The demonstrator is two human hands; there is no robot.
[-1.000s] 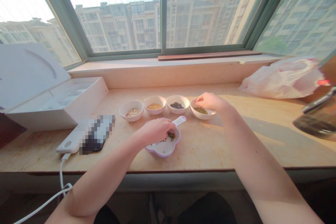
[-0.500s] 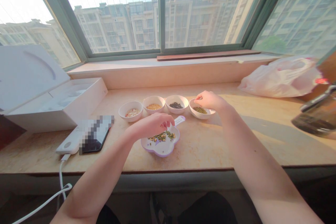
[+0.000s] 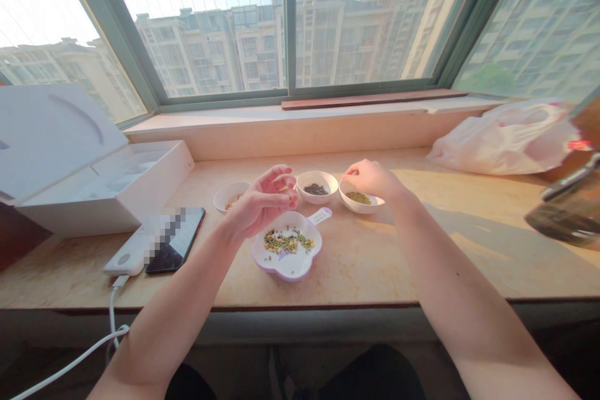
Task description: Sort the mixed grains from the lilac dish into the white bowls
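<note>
My left hand (image 3: 263,201) is raised just above the back of a white and lilac flower-shaped dish (image 3: 293,269), palm partly turned up. Its thumb and fingertips come together, and I cannot make out what is between them. The dish holds mixed beans (image 3: 287,242), green, yellow and a few dark. Over the left rim of a white bowl of green mung beans (image 3: 358,198) is my right hand (image 3: 371,177), fingers pinched together, their tips partly hidden. Left of it stands a bowl of dark beans (image 3: 315,189). My left hand mostly covers a bowl of yellow beans behind it.
A white bowl with pale pieces (image 3: 227,192) stands at the row's left end. Further left are a phone (image 3: 180,244), a cabled white power bank (image 3: 122,255) and an open white box (image 3: 117,187). A plastic bag (image 3: 506,140) and a dark see-through container (image 3: 565,212) are at right.
My left hand has risen off the dish, moved back and left, and turned its palm up, uncovering the mixed beans. My right hand has stayed at the mung bean bowl, shifting only slightly.
</note>
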